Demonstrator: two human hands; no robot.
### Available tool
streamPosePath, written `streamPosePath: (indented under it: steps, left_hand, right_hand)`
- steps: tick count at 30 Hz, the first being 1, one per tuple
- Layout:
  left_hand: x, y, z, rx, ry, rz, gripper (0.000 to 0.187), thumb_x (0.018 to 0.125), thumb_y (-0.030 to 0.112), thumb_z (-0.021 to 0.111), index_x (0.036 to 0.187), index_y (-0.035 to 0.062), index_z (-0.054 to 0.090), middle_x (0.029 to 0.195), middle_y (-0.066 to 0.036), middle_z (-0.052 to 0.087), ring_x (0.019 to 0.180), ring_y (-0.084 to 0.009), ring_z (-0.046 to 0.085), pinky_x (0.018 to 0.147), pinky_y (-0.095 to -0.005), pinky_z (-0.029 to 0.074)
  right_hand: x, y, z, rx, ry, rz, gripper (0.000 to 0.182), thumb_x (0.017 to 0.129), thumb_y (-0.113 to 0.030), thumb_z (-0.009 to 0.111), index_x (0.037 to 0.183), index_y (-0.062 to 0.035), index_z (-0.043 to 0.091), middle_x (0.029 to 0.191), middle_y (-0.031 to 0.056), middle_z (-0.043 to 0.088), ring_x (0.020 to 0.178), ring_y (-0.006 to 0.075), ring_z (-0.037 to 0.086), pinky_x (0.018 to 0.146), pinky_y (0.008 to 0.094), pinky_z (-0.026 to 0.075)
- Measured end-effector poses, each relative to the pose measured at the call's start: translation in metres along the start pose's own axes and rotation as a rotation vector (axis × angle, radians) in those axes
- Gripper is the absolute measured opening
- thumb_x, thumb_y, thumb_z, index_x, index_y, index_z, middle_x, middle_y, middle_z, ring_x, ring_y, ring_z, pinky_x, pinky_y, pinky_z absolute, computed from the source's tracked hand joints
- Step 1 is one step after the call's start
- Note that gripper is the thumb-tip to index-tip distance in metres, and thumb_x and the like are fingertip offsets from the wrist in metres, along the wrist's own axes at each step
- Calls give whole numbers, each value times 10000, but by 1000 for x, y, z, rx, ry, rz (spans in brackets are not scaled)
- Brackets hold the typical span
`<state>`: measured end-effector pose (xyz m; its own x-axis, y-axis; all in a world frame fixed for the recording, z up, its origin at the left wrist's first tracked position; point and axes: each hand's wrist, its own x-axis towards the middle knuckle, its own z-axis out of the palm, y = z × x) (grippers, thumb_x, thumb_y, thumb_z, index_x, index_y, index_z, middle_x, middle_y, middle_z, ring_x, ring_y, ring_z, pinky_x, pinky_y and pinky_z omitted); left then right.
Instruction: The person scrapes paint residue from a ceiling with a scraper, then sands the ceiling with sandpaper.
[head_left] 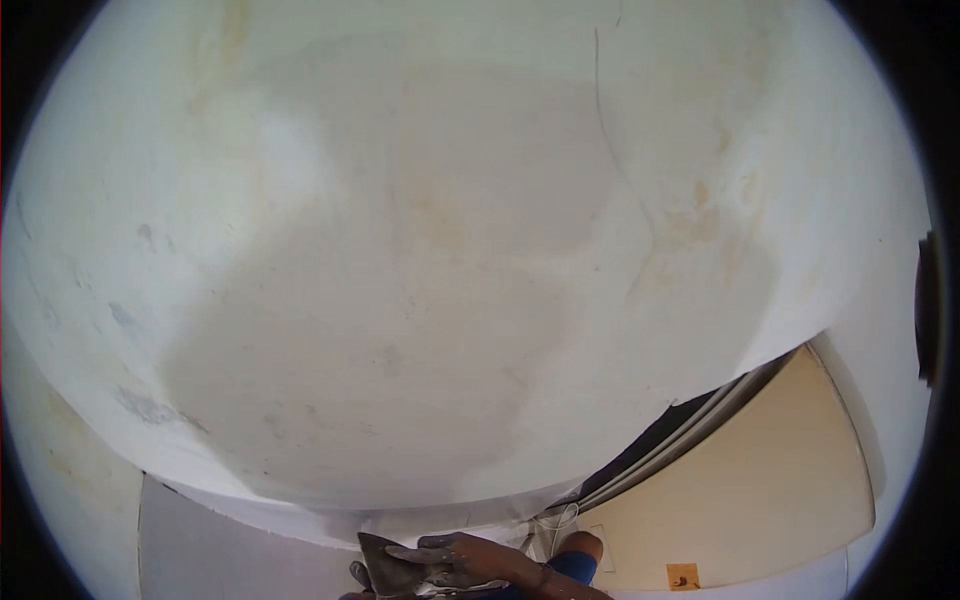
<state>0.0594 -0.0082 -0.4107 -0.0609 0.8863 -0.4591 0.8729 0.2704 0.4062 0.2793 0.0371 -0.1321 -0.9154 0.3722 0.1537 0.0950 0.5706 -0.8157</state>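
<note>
My right hand [465, 562], smeared with pale filler, reaches in from the lower right, its fingers laid across the dark, wedge-shaped blade of a putty knife [382, 563]. At the blade's left edge show a fingertip and a bit of my left hand [359, 575], closed about the tool; most of that hand is cut off by the bottom of the view. White filler [460, 589] clings beneath my right hand. Above both hands rises a pale wall [400, 300] with broad damp-looking grey patches, apart from the blade.
A thin crack [600, 110] runs down the wall's upper right. To the lower right stands a beige panel [740, 470] with an orange-brown label [683, 577], beside a dark gap [650, 440]. A white cable [562, 517] hangs near a bare knee [582, 545] and blue cloth.
</note>
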Motion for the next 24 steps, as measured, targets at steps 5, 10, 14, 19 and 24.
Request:
streamPosePath:
  steps: [5,10,14,19,24]
  left_hand:
    - [13,2,16,-38,8,72,396,718,296,632,1024,45,638,1013,-213,624,917,-327,609,794,-390,490]
    - [-13,-13,40,-78,36,22,404,710,291,642,1034,49,634,1026,-216,620,917,-325,608,786,-387,493]
    - [-38,-31,35,-72,55,5,411,704,286,651,1042,53,631,1036,-219,617,917,-323,607,780,-384,496]
    - [-71,-47,23,-83,63,-7,421,697,281,661,1053,58,627,1049,-222,612,916,-321,607,773,-380,499]
    - [-112,-66,-23,-412,289,176,301,751,297,581,912,47,627,887,-191,645,815,-353,605,708,-409,488]
  right_hand:
    - [-18,-8,-22,7,198,-52,707,761,-110,604,1399,-201,313,805,139,468,654,322,481,619,393,440]
    - [-19,-12,-47,-90,393,-224,649,749,-109,611,1359,-165,398,904,128,526,705,300,518,643,372,464]
    - [-21,-23,-43,-112,475,-189,641,722,-173,683,1317,-117,451,998,153,552,803,324,561,678,352,472]
    - [-42,-28,-33,-86,438,-81,701,704,-71,609,1363,-147,383,1126,164,539,850,352,572,711,356,482]
    - [-123,10,-2,-242,389,174,625,771,-101,590,1357,-110,371,1309,172,455,975,304,590,724,326,486]
